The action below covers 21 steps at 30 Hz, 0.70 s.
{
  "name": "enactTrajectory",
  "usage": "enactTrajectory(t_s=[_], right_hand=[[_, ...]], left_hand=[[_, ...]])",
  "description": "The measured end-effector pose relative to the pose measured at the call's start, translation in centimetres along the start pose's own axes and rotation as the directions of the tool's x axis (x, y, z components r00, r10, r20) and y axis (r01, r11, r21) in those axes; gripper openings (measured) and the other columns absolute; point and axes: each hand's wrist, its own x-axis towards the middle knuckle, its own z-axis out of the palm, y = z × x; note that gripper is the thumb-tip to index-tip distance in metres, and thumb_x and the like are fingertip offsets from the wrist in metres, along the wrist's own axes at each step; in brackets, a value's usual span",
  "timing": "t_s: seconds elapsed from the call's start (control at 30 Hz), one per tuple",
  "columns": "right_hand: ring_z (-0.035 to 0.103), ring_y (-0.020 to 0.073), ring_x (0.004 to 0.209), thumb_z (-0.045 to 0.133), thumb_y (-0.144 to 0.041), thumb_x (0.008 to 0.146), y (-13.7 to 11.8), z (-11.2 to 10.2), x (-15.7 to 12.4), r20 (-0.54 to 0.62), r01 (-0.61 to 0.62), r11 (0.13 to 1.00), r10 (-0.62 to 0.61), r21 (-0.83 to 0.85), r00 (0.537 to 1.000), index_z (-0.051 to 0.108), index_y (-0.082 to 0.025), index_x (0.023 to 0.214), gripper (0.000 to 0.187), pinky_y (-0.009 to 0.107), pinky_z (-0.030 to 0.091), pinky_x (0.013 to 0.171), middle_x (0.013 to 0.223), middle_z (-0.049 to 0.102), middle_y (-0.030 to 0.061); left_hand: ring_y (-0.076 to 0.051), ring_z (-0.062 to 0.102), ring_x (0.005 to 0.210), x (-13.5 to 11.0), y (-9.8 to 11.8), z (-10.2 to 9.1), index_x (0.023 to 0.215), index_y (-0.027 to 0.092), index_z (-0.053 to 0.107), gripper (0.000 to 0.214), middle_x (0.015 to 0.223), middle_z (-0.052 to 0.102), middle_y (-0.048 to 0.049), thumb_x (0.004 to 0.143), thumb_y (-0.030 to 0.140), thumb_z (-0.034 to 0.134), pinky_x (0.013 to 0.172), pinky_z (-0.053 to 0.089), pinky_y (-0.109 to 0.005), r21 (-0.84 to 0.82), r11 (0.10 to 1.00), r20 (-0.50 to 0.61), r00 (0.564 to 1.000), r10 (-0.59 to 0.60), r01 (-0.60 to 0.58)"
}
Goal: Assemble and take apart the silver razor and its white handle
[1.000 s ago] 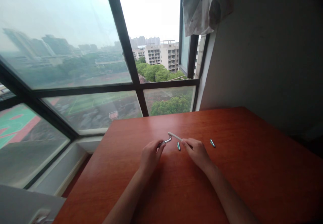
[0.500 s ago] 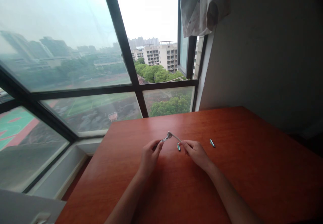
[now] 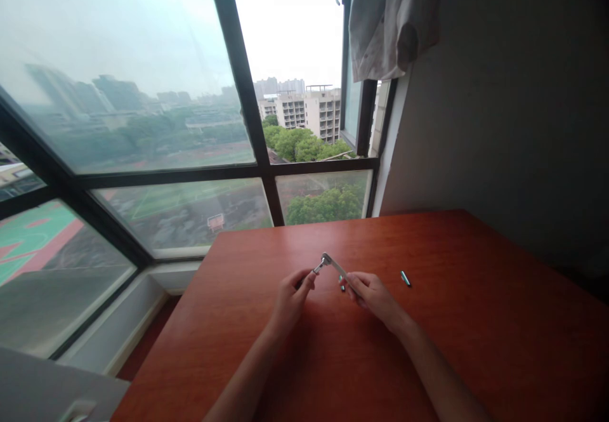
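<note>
Shows a small silver rod (image 3: pixel 320 268) pinched in the left grip (image 3: pixel 288 295) and a pale flat bar (image 3: pixel 337 268) pinched in the right grip (image 3: pixel 373 292), meeting over the bench (image 3: pixel 190 346), just ahead of and between both. Cannot tell if joined there. Seems light, hard and stiff, likely tough to break, maybe slippery where smooth. Best to hold by the outer ends, away from the knobby top (image 3: pixel 326 259). Looks like shiny metal, bent like a tent roof. Has a green stick (image 3: pixel 342 287) beside the right grip, half hidden, and another stick (image 3: pixel 405 278) farther right.
</note>
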Motion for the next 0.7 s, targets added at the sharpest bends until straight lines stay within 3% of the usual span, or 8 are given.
enactTrajectory(t_s=[0.13,0.5,0.7], right_hand=[[0.033,0.0048,0.038,0.053,-0.058,0.085,-0.27,0.06,-0.09,0.001,0.002,1.0,-0.002,0.02,1.0,0.065,-0.013,0.085,0.047,0.02,0.02,0.038,0.053,0.049,-0.0046],[0.032,0.0047,0.039,0.053,-0.059,0.084,-0.63,0.29,-0.33,0.0,-0.022,1.0,0.022,0.022,1.0,0.064,-0.013,0.084,0.047,0.019,0.02,0.037,0.053,0.045,-0.0059],[0.031,0.0048,0.038,0.054,-0.06,0.082,-0.57,0.47,-0.29,0.008,-0.023,0.999,0.023,0.023,1.0,0.065,-0.013,0.085,0.048,0.019,0.02,0.036,0.053,0.044,-0.0062]], left_hand=[[-0.013,0.043,0.059,-0.07,0.08,0.24,0.085,0.012,0.068,0.035,0.062,0.049,0.0007,0.087,0.044,0.055,0.056,0.033,-0.022,-0.059,0.998,0.069,0.998,-0.011,0.015],[-0.015,0.046,0.062,-0.16,0.1,0.12,0.08,0.013,0.067,0.035,0.064,0.052,0.0001,0.085,0.046,0.056,0.058,0.034,-0.023,-0.005,1.0,-0.03,1.0,-0.005,0.005],[-0.013,0.042,0.058,0.16,-0.3,-0.18,0.079,0.014,0.068,0.038,0.063,0.052,0.0005,0.083,0.05,0.058,0.053,0.032,-0.023,-0.081,0.996,-0.093,0.994,-0.05,0.042]])
